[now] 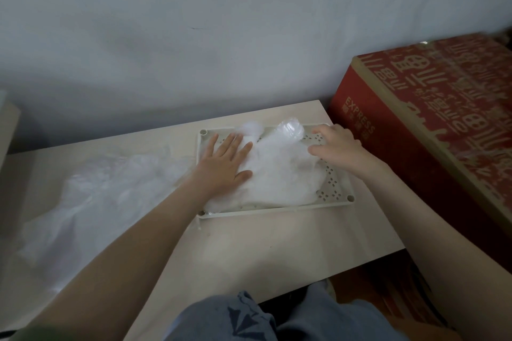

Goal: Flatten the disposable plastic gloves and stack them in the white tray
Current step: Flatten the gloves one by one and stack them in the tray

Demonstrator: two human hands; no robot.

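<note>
A white perforated tray [336, 194] lies on the pale table near its far right corner. A stack of clear plastic gloves [279, 174] fills most of the tray, with puffed glove fingers [289, 130] sticking up at its far edge. My left hand [225, 160] lies flat, fingers spread, pressing the left part of the stack. My right hand [336, 147] rests on the right part of the stack with its fingers bent down onto the plastic. A loose pile of clear gloves [91, 202] is spread over the table's left side.
A large red cardboard box [432, 124] stands right beside the table and tray. A grey wall [221, 22] runs close behind the table. The table's front edge [318, 277] is near my knees.
</note>
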